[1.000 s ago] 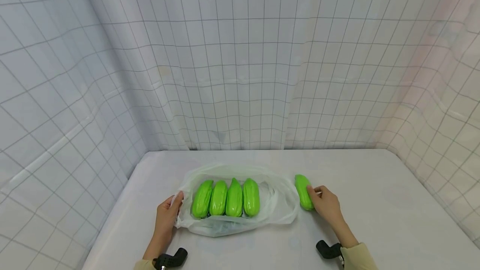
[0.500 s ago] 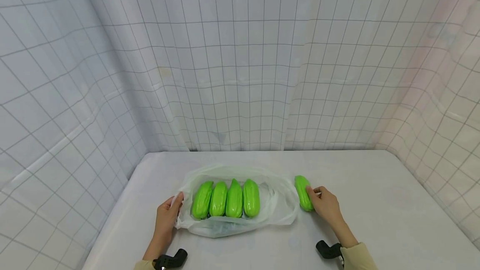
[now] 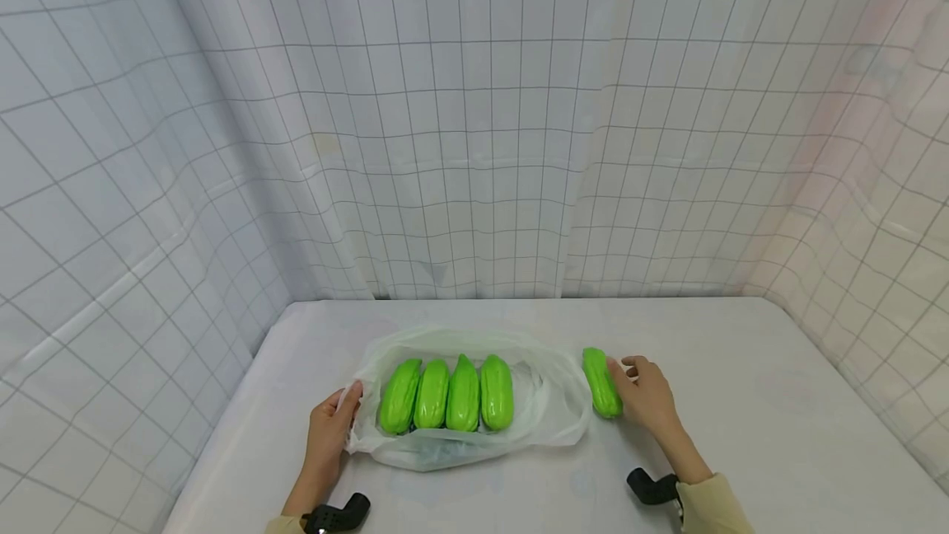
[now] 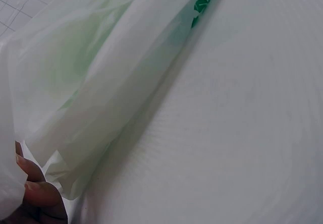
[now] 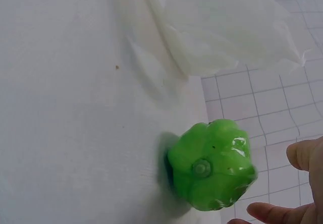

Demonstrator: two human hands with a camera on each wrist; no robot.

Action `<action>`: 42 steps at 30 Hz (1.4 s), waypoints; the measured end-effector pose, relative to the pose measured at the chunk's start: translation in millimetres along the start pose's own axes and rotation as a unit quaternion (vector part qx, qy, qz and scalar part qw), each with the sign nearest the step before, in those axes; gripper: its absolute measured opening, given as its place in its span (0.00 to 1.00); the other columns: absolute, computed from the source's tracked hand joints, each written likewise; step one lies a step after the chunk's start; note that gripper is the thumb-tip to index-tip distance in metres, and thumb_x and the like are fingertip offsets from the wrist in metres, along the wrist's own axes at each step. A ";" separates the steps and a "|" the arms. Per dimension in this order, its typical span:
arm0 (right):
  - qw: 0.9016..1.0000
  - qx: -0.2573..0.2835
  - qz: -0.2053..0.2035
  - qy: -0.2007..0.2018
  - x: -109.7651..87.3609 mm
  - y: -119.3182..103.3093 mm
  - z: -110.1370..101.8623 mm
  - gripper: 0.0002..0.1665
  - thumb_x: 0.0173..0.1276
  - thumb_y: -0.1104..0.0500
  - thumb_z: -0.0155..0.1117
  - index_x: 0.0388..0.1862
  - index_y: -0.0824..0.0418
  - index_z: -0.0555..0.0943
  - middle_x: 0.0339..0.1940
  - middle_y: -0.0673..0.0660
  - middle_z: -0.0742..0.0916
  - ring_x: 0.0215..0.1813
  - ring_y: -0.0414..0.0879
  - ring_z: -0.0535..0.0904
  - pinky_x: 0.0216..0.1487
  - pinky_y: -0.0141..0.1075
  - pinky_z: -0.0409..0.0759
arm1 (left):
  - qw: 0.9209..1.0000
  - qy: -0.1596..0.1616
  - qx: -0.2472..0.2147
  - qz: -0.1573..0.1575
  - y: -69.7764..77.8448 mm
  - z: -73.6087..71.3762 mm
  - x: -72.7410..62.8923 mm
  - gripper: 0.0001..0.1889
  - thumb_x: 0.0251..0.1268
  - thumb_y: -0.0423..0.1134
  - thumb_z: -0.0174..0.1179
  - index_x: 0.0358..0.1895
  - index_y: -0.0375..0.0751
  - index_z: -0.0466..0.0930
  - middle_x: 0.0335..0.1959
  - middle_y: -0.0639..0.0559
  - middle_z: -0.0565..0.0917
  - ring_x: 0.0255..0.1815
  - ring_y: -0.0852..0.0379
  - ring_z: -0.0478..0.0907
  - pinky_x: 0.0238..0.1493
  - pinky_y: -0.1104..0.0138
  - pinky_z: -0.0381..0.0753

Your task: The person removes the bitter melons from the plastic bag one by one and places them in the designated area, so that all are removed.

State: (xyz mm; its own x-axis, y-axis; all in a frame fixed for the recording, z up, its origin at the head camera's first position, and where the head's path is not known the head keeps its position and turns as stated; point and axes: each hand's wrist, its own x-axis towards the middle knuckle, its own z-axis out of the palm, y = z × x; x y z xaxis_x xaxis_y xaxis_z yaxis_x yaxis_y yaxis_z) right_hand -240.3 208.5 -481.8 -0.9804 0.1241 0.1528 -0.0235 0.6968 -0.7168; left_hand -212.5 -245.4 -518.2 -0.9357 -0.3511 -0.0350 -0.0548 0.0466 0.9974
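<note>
My left hand pinches the left edge of a thin white plastic bag that lies wide open on the table. Folds of the bag partly cover the left fingers in the left wrist view. Several glossy green, ribbed, elongated gourd-like vegetables lie side by side inside the bag. Another one rests on the table just outside the bag's right end. Beside it is my right hand; in the right wrist view its thumb and fingers are spread apart, off the green vegetable.
A white-covered table carries everything. White grid-patterned curtains hang behind it and along both sides. Black camera mounts are strapped to both wrists. Green print shows on the bag's side.
The right hand has let go of the green vegetable outside the bag and shifted slightly right and up, its fingers loosened. Left hand and bag have not moved.
</note>
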 end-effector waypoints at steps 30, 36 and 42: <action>0.981 0.109 -0.139 0.080 -7.0 -69.3 -2.8 0.21 0.70 0.50 0.60 0.52 0.65 0.78 0.48 0.60 0.83 0.47 0.52 0.81 0.44 0.45 0.78 | 1.000 -0.005 0.006 0.001 -0.1 0.4 0.2 0.21 0.64 0.56 0.59 0.36 0.37 0.80 0.19 0.55 0.73 0.23 0.60 0.71 0.24 0.70 0.72; 0.972 0.110 -0.202 0.056 -12.0 -80.6 -1.7 0.19 0.70 0.53 0.61 0.54 0.64 0.78 0.51 0.61 0.83 0.48 0.56 0.81 0.46 0.47 0.78 | 1.000 -0.005 0.008 -0.003 -0.4 0.1 -0.3 0.21 0.64 0.56 0.58 0.36 0.38 0.80 0.19 0.55 0.73 0.24 0.60 0.71 0.25 0.69 0.72; 0.966 0.095 -0.239 -0.005 -16.3 -88.8 5.6 0.22 0.69 0.52 0.62 0.57 0.61 0.77 0.56 0.57 0.81 0.51 0.56 0.80 0.47 0.49 0.77 | 1.000 -0.006 0.011 0.001 -1.0 -0.5 1.1 0.21 0.64 0.56 0.58 0.36 0.38 0.80 0.19 0.54 0.73 0.24 0.60 0.71 0.25 0.69 0.72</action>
State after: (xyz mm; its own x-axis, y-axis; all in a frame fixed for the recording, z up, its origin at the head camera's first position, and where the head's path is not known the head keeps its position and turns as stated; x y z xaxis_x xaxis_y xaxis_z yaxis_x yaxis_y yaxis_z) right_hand -223.4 140.7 -424.4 -0.8502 -0.1881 0.4918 -0.5093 0.5306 -0.6775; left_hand -213.4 -246.3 -519.3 -0.9396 -0.3404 -0.0343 -0.0607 0.0671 0.9959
